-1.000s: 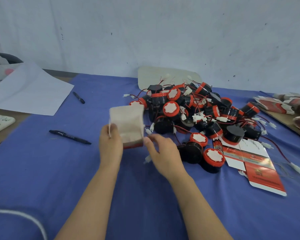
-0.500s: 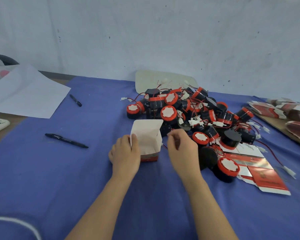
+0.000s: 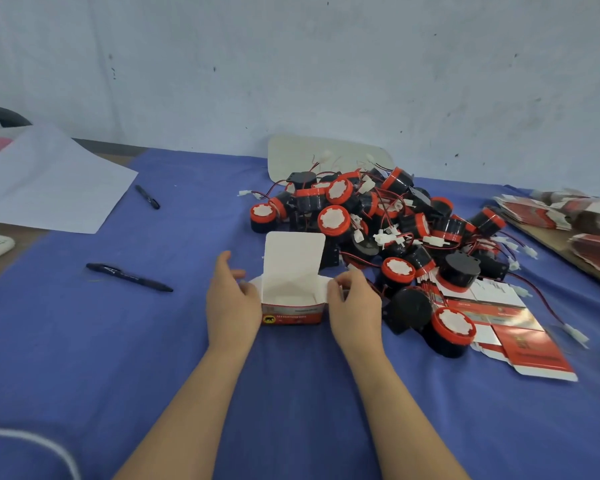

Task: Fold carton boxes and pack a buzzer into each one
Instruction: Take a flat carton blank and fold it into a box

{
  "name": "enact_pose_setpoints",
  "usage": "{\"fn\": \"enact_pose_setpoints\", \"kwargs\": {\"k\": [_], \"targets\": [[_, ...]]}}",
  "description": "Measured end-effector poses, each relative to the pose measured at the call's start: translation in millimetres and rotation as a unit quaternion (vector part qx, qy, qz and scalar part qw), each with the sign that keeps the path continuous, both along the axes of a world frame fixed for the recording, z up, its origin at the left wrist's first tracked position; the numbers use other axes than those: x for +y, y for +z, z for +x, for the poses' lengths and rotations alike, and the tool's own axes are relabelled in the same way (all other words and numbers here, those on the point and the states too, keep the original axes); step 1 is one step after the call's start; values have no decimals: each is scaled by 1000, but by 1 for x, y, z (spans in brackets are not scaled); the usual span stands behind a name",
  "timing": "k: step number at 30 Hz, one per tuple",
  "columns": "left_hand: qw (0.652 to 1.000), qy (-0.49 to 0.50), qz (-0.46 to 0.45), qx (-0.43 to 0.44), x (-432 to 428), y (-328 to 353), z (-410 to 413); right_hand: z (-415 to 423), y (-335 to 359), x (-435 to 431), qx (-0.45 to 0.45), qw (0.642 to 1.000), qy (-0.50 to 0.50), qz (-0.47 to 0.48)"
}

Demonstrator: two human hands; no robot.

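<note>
- A small carton box (image 3: 293,308) stands upright on a blue cloth (image 3: 153,341) near the middle of the table. It sits between the person's two hands.
- The box has a red printed front and a white inside. Its top is open, and the lid flap sticks straight up at the back.
- The left hand (image 3: 232,299) lies against the box's left side with the thumb raised. Its fingers bend towards the left side flap, but whether they actually pinch the flap cannot be told.
- The right hand (image 3: 355,303) curls its fingers round the box's right side flap and grips it.
- Just behind and to the right of the box is a pile of buzzers (image 3: 378,223). They are round and black, with red caps, thin red and black wires and white plugs.
- Flat unfolded cartons (image 3: 520,344) lie partly under the pile's near right edge.
- More flat cartons (image 3: 551,213) are stacked at the far right.
- To the left lie a black pen (image 3: 129,277), a second pen (image 3: 148,197) further back, and a white paper sheet (image 3: 49,181).
</note>
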State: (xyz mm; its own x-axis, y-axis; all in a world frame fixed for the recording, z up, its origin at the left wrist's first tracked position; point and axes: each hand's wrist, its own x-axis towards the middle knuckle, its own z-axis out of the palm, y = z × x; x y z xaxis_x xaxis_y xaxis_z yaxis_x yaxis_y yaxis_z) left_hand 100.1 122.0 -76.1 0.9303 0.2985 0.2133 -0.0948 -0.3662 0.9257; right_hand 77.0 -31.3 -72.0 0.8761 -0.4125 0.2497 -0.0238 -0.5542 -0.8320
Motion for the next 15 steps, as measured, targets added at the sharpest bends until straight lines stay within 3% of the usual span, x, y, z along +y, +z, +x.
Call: {"fn": "enact_pose_setpoints", "kwargs": {"k": [2,4,6,8,10,13,15], "targets": [[998,-24,60,-9,0,-2,0,0,-3,0,0,997,8,-78],[997,-46,56,1,-2,-2,-1,1,-4,-1,38,993,35,-103],[996,-74,-26,38,-2,4,0,-1,0,-2,67,991,39,-107],[984,-101,-122,80,-4,11,0,-3,2,-4,35,993,36,-108],[982,-106,-138,77,-6,14,0,-6,7,-4,-44,996,65,-46],[994,-53,-98,-16,-8,12,-2,-10,11,1,-102,983,148,48],[990,3,-122,-77,-8,13,-4,-13,15,7,-118,973,172,102]]}}
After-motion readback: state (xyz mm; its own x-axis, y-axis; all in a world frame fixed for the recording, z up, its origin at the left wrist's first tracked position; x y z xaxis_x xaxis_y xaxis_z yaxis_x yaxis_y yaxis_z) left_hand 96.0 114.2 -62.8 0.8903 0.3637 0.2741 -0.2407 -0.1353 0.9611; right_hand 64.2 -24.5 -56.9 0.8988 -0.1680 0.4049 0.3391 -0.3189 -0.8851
